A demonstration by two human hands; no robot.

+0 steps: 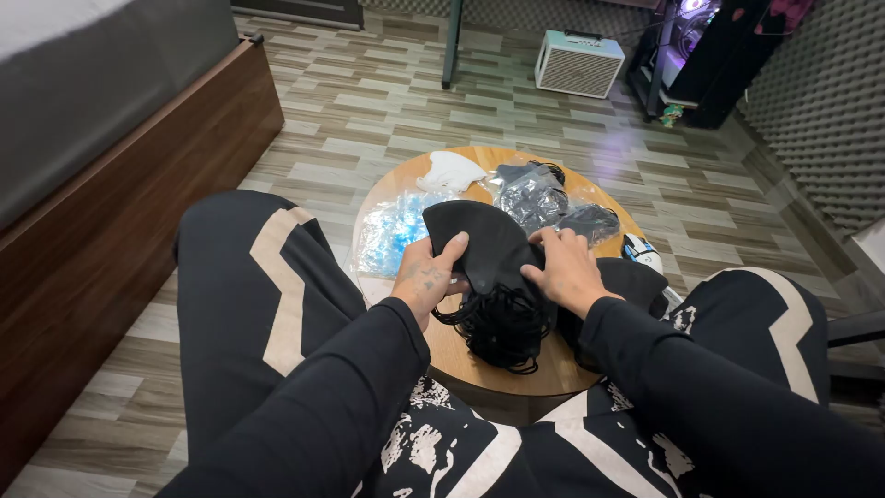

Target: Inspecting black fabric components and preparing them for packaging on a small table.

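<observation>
Setting: a person sat with knees apart over a small round wooden table [553, 373], seen from the head camera looking down.
Left hand [426, 277]: closed on the left edge of a black fabric face mask [479, 242], thumb on top, fingers curled beneath.
Right hand [564, 269]: pressed on the right edge of the same mask, fingers bent over the fabric; grip closed on it, as far as the view showed.
Mask position: held between both hands just above the middle of the table, its curved edge pointing away from the person.
Ear loops [502, 327]: a tangle of black elastic loops hung below the mask and lay on the near part of the table.
Black pile [636, 281]: more dark fabric lay to the right, just beside the right hand; the count could not be told.
Clear wrappers [392, 231]: a heap of bluish transparent plastic sat at the left rim of the table, near the left hand.
Bagged masks [535, 198]: dark masks in clear bags lay at the far side.
White mask [452, 171]: lay at the far rim, apart from the hands.
Floor: grey wood-pattern tiles [369, 101].
Bed frame [138, 184]: brown wood, at the left.
Small white speaker box [578, 63]: stood on the floor, well apart from the table.
</observation>
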